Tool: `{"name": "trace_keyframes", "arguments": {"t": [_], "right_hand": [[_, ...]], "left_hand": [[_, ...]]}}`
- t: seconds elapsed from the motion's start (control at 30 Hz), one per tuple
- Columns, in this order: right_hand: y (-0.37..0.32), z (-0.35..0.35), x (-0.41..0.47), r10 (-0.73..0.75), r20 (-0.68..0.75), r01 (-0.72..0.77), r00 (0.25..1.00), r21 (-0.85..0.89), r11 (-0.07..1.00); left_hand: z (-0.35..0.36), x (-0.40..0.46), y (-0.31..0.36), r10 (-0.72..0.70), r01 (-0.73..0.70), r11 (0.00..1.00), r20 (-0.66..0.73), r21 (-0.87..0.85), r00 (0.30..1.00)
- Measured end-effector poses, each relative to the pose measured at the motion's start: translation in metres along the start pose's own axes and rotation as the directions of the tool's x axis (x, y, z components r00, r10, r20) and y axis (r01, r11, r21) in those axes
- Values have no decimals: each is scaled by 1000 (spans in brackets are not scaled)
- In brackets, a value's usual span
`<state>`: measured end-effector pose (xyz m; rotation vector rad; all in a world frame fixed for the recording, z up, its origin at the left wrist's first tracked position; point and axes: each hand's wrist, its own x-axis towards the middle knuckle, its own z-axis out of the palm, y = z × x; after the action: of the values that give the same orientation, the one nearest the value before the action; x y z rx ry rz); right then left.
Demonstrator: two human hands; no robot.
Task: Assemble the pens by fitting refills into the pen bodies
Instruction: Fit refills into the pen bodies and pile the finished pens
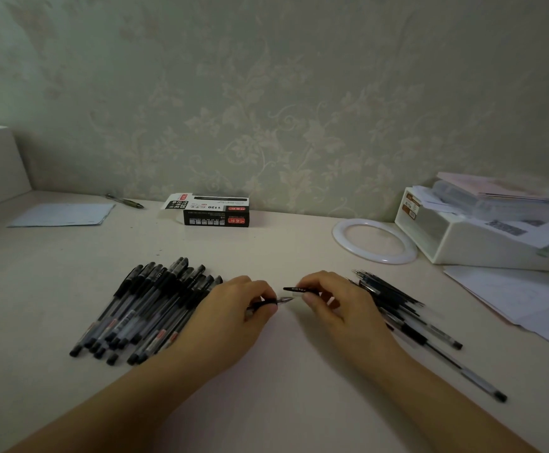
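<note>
Head view: my left hand (234, 308) pinches pen (268, 302), barrel mostly hidden under fingers; right hand (328, 302) pinches slim black cap (294, 289) just beside its clear tip. Glossy pen pile (145, 305) left, parts heap (394, 299) right, blurry.

Both forearms reach forward bare, converging so the hands nearly meet. The left hand (234, 308) lies knuckles up, its fingers curled, thumb and forefinger pinching a pen (268, 303) whose tip points toward the other hand. The right hand (327, 297) faces it, fingers bent, gripping a black cap (299, 290) just beside that tip.
</note>
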<state>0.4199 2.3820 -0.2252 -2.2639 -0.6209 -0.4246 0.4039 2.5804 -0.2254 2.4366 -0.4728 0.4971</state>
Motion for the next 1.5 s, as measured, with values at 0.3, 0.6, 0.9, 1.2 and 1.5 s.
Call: {"name": "trace_keyframes", "arguments": {"t": [0.3,0.6,0.9,1.2,1.5], "right_hand": [[-2,-1,-1,7,-20,-5,1000,87,996],[-3,0,-1,-13,-17,14,1000,82,996],[-4,2,-2,-58,74,52,996,78,996],[6,3,-1,67,118,-99,991,286,953],[7,2,0,63,124,-103,990,349,931]], "left_hand": [[0,1,1,5,-5,999,-17,-36,1000],[1,0,2,14,-15,999,-6,-29,1000],[0,0,2,47,-46,998,11,-41,999],[-2,2,2,81,-80,996,64,-30,995],[-6,3,6,95,-94,995,78,-14,992]]}}
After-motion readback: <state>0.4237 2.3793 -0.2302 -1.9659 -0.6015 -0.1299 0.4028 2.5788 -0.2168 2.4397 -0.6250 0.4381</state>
